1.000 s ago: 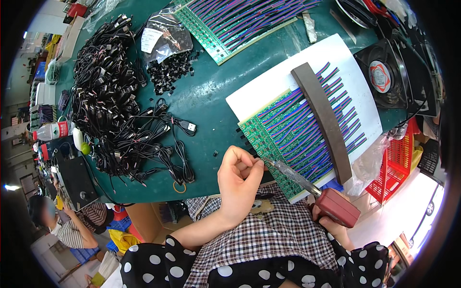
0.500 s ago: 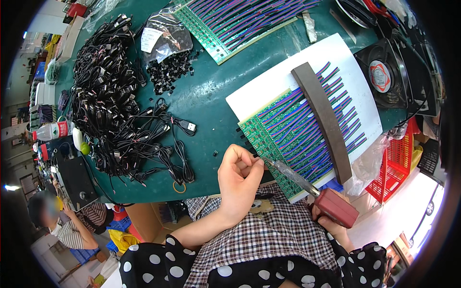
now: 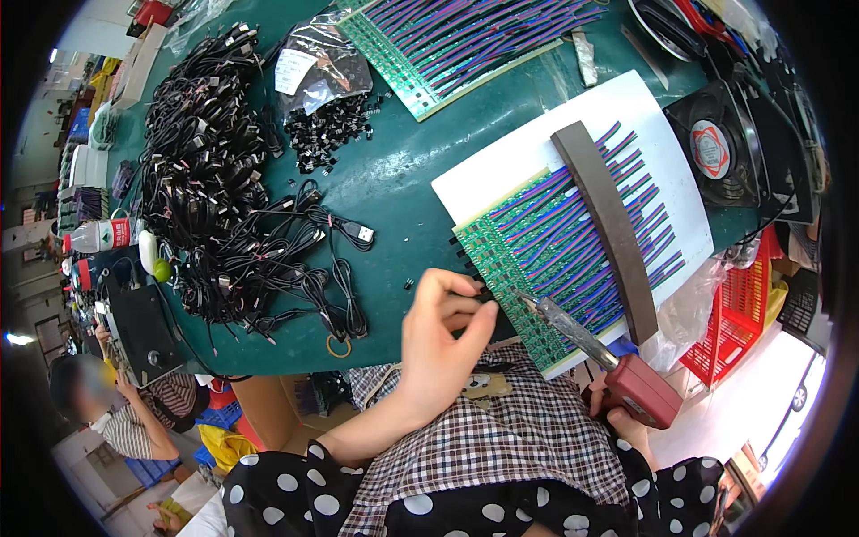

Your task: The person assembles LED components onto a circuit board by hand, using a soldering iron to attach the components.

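Note:
My left hand (image 3: 438, 345) is at the left edge of a green circuit board panel (image 3: 504, 285), fingers curled and thumb tip slightly apart from the index finger. Small black connectors (image 3: 469, 256) stick out along that edge, one close to my fingertips. In my right hand (image 3: 629, 426) is a soldering gun (image 3: 644, 390) with a dark red body; its metal tip points over the panel near the left edge. The gun partly hides the right hand. Rows of blue, red and black wires (image 3: 573, 242) run from the panel beneath a dark bar (image 3: 608, 224).
Bundled black USB cables (image 3: 201, 170) are heaped on the green table at left, beside loose black connectors (image 3: 327, 134) and a plastic bag (image 3: 327, 63). Another wired panel (image 3: 403, 76) lies at the back. A fan (image 3: 716, 143) stands right, above a red basket (image 3: 729, 313). A person sits far left.
The soldering gun has drawn back to the right, its tip leaving the spot by my left fingertips. My left thumb and index finger have parted slightly. The whole view has shifted a little.

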{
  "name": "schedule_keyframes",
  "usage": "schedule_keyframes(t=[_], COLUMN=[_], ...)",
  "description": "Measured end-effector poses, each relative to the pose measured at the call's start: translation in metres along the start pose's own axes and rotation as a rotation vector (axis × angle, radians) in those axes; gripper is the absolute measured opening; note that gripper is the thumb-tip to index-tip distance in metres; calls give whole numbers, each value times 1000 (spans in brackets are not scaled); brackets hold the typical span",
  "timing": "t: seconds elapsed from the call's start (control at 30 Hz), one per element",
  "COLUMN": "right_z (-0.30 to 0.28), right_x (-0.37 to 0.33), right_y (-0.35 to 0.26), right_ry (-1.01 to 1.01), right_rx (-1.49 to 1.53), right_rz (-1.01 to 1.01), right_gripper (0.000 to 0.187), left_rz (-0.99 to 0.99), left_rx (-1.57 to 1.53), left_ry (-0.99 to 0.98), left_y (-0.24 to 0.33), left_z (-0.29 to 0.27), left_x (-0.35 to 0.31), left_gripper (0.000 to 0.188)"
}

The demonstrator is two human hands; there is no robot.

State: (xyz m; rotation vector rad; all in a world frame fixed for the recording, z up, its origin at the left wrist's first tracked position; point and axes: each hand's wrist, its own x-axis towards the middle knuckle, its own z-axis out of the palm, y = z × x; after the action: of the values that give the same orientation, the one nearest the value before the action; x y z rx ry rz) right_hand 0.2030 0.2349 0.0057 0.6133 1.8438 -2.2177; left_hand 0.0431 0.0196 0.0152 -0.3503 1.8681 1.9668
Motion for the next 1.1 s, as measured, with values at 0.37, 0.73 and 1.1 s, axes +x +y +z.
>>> schedule_keyframes(t=[0.37, 0.73, 1.1], right_z=[5, 9, 3], right_x=[-2, -3, -5], right_y=[-7, -10, 0], right_ry=[39, 75, 67], right_rx=[72, 82, 45], right_rz=[91, 32, -22], right_gripper=[51, 49, 55], left_rz=[303, -134, -117], left_rx=[825, -146, -28], left_ry=[171, -225, -173], left_y=[-9, 4, -1], left_z=[-57, -22, -3], left_x=[19, -6, -5], left_gripper=[22, 6, 9])
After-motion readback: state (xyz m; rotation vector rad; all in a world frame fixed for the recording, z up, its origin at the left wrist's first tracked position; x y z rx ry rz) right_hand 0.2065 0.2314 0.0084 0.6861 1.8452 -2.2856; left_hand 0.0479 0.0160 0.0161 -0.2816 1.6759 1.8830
